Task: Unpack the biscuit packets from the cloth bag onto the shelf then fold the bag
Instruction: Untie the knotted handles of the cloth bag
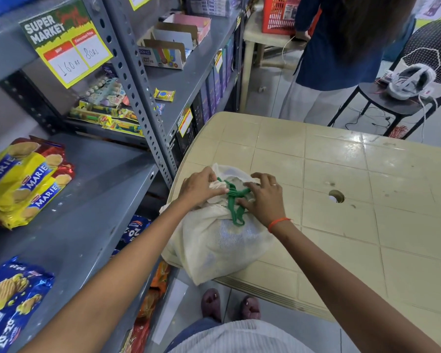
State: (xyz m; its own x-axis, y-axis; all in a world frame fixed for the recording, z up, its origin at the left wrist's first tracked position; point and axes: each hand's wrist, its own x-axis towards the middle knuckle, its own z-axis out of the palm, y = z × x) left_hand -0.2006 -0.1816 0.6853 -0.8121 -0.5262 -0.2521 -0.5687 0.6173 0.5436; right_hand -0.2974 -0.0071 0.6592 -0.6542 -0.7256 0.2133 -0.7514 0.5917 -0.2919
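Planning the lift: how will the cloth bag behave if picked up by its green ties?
The cloth bag would likely sag and swing, since its thin fabric bulges around its contents. It overhangs the table edge, so a push might tip it off.

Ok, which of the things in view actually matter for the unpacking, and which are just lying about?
Part of the job:
- cloth bag, full, on the table's corner
- green drawstring, both hands at it: left hand, right hand
- grey shelf
- Marie packets already on the shelf

Lying about:
- price sign
- red basket
- black chair
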